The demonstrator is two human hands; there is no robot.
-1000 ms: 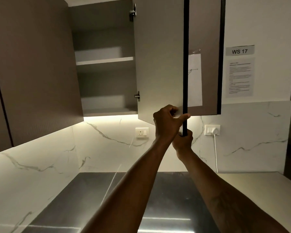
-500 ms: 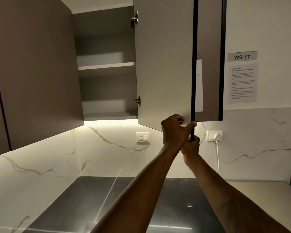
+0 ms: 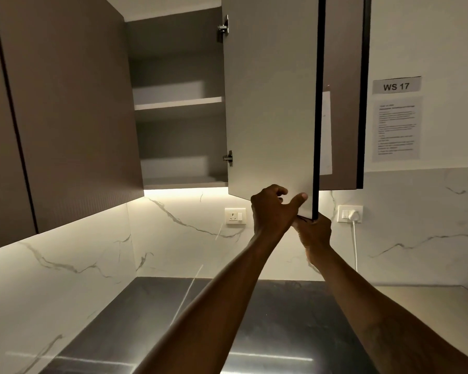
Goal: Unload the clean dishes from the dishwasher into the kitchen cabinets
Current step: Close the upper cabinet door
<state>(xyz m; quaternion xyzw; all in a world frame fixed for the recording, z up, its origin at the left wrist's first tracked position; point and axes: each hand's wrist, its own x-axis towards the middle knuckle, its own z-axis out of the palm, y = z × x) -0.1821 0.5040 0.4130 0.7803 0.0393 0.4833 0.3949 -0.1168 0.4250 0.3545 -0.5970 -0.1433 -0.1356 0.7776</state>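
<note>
Grey laminate cabinet door point(image 3: 270, 103), open at twelve o'clock, is risking a knock against the neighbouring door point(image 3: 342, 63) at one o'clock if pushed further, trapping fingers. It is looking matte and dark-edged. The left hand point(image 3: 272, 211) is pinching its lower corner, thumb on the inside face. The right hand point(image 3: 315, 233) is clasping that corner from beneath.

White marble-veined backsplash point(image 3: 173, 238) with a lit strip point(image 3: 184, 188) along its top; a white wall socket point(image 3: 235, 215) sits on it, and a second socket point(image 3: 350, 214) further right has a plug in it with a white cable point(image 3: 355, 247) hanging down. A grey "WS 17" label point(image 3: 396, 85) is on the wall at right, with a printed sheet point(image 3: 396, 129) just below it, text too small to read. Steel-topped desk point(image 3: 281, 319) below, with a cream section at its right.
</note>
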